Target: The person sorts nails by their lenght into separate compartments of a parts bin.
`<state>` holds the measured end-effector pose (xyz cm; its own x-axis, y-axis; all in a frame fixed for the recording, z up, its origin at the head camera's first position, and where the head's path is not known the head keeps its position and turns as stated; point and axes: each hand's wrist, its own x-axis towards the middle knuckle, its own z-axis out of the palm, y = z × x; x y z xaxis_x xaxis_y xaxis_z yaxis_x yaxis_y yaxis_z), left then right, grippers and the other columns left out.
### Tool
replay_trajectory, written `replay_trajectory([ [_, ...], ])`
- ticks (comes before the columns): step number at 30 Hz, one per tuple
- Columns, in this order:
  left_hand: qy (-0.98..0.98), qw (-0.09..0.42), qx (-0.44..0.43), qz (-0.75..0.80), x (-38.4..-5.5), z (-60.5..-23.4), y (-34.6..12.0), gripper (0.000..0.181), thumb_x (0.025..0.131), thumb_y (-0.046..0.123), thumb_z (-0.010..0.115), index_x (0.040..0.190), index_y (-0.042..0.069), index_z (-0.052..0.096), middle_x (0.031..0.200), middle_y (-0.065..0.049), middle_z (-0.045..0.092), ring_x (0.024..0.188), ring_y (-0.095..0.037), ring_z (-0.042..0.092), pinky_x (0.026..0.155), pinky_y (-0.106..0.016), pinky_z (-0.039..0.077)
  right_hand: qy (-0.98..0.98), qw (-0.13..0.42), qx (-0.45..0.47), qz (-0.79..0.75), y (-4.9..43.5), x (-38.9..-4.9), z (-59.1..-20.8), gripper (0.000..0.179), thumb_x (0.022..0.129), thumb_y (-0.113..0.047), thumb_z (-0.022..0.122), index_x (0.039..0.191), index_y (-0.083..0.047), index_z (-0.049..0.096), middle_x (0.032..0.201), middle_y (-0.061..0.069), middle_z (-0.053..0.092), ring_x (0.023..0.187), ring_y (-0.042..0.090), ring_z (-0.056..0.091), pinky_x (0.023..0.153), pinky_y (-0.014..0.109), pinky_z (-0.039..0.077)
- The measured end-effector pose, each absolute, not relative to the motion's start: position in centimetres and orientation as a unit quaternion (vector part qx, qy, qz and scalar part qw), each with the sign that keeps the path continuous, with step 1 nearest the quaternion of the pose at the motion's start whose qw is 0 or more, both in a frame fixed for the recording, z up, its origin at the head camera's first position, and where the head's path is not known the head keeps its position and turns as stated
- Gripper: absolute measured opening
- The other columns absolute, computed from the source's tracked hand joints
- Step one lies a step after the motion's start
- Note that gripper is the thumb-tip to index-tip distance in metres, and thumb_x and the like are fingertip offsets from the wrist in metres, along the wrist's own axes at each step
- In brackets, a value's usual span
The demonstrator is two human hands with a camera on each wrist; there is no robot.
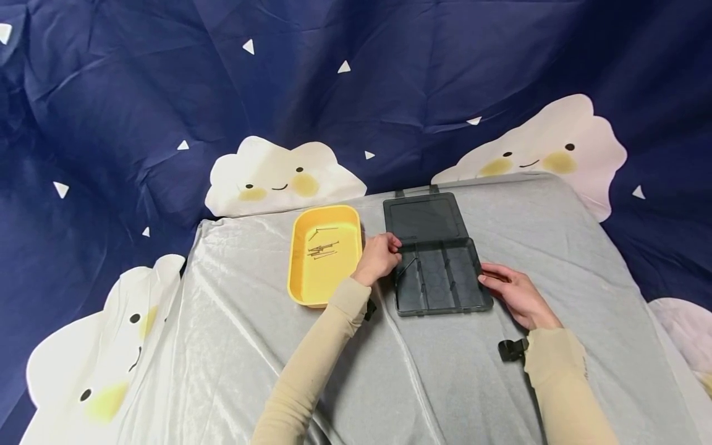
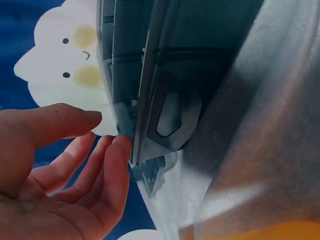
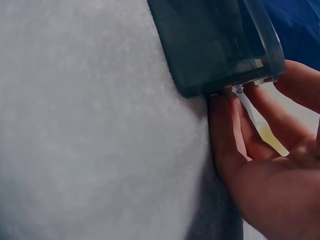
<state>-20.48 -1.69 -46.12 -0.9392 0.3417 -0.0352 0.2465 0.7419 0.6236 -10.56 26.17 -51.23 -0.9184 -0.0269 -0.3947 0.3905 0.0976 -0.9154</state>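
A dark translucent compartment box point(image 1: 439, 312) lies on the cloth with its lid point(image 1: 427, 217) folded back. Inside its left compartment a long thin nail point(image 1: 408, 266) leans at a slant. My left hand point(image 1: 381, 256) is over the box's left edge near the hinge, fingers loosely bent, thumb apart from them and nothing between. In the left wrist view its fingertips point(image 2: 122, 142) are right at the box's edge. My right hand point(image 1: 517, 294) holds the box's right side, thumb at the rim and fingers against the outer wall.
Left of the box stands a yellow tray point(image 1: 296, 272) with several thin nails point(image 1: 322, 249) in it. Grey cloth point(image 1: 239, 346) with folds covers the table. Behind hangs a dark blue curtain point(image 1: 311, 105) with cloud faces.
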Motion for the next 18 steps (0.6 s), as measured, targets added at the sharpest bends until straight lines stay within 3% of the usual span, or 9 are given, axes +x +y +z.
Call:
replay_trajectory([
  [4,0.93,0.067,0.158,0.324,-20.5,-45.9,-2.1,0.019,0.083,0.007,0.067,0.102,0.003,0.069,0.093,-0.006,0.071,0.088,-0.019,0.064,0.082,-0.026,0.052,0.725,0.16,0.121,-0.659,26.1,-10.5,-51.2,0.067,0.096,-0.029,0.06,0.149,-0.001,0.031,0.135,0.004,0.047,0.097,-0.014,0.054,0.087,0.012,0.048],
  [11,0.922,0.057,0.146,0.353,-20.7,-45.1,-2.8,0.017,0.083,0.007,0.068,0.099,0.003,0.069,0.089,-0.007,0.071,0.082,-0.018,0.064,0.074,-0.022,0.049,0.728,0.163,0.12,-0.655,26.1,-10.5,-51.1,0.07,0.095,-0.03,0.061,0.15,-0.003,0.028,0.146,0.016,0.038,0.097,-0.016,0.053,0.087,0.012,0.048],
  [18,0.911,0.045,0.128,0.39,-20.8,-43.9,-4.3,0.016,0.082,0.007,0.07,0.098,0.002,0.069,0.088,-0.009,0.072,0.079,-0.018,0.066,0.069,-0.019,0.047,0.722,0.159,0.114,-0.664,26.2,-10.5,-51.3,0.071,0.094,-0.027,0.063,0.15,-0.001,0.028,0.133,0.002,0.049,0.099,-0.014,0.055,0.088,0.013,0.049],
])
